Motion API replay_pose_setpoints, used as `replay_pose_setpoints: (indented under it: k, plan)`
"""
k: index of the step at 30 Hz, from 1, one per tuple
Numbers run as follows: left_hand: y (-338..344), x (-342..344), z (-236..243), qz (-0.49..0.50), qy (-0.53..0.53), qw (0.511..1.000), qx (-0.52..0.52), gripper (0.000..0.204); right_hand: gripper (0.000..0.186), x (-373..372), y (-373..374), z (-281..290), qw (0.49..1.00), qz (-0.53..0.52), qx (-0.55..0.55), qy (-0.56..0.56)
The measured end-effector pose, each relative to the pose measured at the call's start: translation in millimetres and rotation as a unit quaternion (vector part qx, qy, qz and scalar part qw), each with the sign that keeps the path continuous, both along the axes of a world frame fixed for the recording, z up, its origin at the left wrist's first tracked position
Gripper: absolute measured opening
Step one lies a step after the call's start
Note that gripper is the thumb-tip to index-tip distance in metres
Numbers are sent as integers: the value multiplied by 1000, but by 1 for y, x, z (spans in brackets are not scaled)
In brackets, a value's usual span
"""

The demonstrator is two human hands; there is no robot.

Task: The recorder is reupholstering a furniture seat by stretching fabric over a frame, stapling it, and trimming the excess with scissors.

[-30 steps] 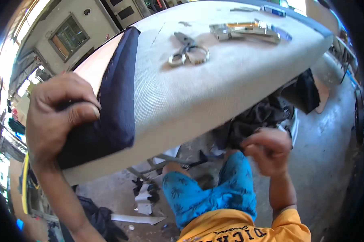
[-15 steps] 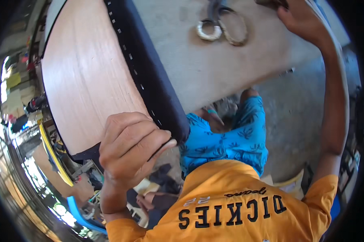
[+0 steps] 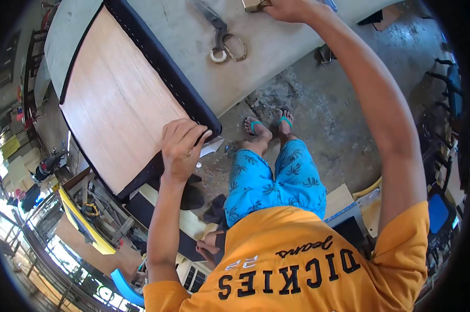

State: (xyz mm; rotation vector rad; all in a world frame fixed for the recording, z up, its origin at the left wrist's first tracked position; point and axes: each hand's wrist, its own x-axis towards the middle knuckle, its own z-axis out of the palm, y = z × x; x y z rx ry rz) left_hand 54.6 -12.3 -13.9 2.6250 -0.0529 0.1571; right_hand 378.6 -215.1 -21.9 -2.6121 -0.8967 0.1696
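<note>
left grip [image 3: 182,150] pinches dark fabric [image 3: 174,78] at a corner of the pale panel [image 3: 123,78], which spreads beyond it; right grip [image 3: 283,9], cropped, meets a metal tool [image 3: 252,5], its closure uncertain. staples [image 3: 165,83] line the long edge ahead of the left grip; the near edge, beside it, appears unfastened.

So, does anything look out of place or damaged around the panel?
Nothing looks spilled on the panel. The scissors beside it look odd: one handle loop is whitish, the other larger and brownish, perhaps wrapped. The floor also shows pale blotches.
</note>
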Motion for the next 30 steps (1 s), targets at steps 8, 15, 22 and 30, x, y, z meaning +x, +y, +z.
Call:
replay_pose_setpoints:
  k: [8, 15, 22, 30]
  plan:
    - [4, 8, -1, -42, -24, 999, 11, 14, 18, -181, -74, -57, 953, -118, 215, 181]
    - [12, -10, 15, -109, -56, 992, -24, 4, 29, -469, -239, -108, 785, -471, 6, 402]
    - [24, -4, 12, -185, -16, 982, -38, 9, 25, -821, -183, -127, 454, -797, 138, 375]
    - [15, -11, -9, -166, -72, 983, -15, 13, 27, -870, -95, -151, 400, -709, 302, 496]
